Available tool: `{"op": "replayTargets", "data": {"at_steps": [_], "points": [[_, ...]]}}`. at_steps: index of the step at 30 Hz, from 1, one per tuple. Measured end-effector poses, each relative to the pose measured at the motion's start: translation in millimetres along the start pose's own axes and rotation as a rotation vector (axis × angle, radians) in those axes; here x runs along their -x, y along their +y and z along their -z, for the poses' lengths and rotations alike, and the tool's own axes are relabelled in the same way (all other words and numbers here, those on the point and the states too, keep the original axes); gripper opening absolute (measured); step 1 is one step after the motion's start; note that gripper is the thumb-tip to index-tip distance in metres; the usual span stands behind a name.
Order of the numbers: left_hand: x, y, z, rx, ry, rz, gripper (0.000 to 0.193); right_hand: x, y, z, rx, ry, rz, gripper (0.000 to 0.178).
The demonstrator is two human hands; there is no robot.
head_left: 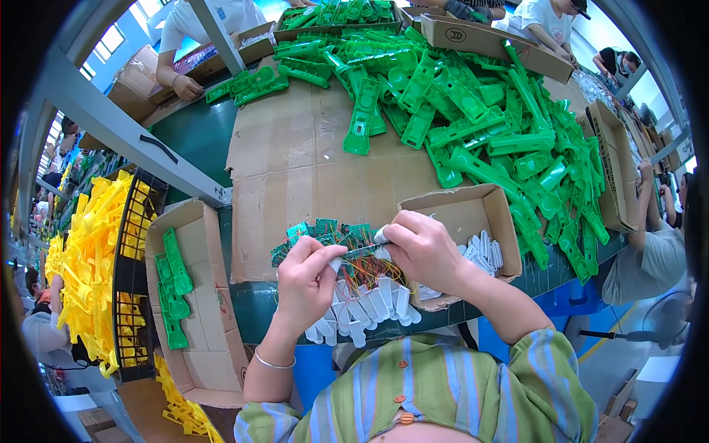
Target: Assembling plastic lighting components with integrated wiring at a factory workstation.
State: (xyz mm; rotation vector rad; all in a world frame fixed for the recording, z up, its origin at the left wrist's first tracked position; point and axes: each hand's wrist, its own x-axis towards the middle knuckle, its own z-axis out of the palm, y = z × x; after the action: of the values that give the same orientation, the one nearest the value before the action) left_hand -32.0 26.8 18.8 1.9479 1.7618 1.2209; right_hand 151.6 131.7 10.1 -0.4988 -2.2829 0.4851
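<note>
Two of our hands meet over a small green circuit board (362,252) at the near edge of the table, just above a tangle of thin coloured wires (365,277). Our left hand (306,277) is curled, thumb and forefinger pinched on the board's left end; our right hand (422,247) is closed too, its fingertips pinching a small white piece (380,235) at the board's upper right. Whether that piece is joined to the board, we cannot tell.

Just behind the board lies a heap of more green circuit boards (317,232) on the sheet of flattened cardboard (310,155) that covers the table. Below our hands, white plastic parts (369,306) fan out along the table's edge, wired to the tangle. Beside our right hand stands a small open cardboard box (461,210) with more white pieces (484,252) in its corner.

Farther out, a big pile of green plastic housings (473,111) fills the far and right side of the table. On our left, a cardboard carton (199,310) holds a few green housings, and next to it a black crate (133,280) sits packed with yellow plastic parts (85,266). Other people work at the far side, one with a hand (188,88) on a box.
</note>
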Motion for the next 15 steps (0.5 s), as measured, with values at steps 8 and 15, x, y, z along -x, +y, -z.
{"op": "replayTargets", "data": {"at_steps": [8, 15], "points": [[-6, -23, -34, -0.069, 0.228, 0.032, 0.01, 3, 9, -23, -0.008, -0.076, -0.182, 0.011], [-17, -40, -38, -0.11, 0.244, 0.055, 0.009, -3, 15, -27, -0.043, -0.054, -0.268, 0.013]]}}
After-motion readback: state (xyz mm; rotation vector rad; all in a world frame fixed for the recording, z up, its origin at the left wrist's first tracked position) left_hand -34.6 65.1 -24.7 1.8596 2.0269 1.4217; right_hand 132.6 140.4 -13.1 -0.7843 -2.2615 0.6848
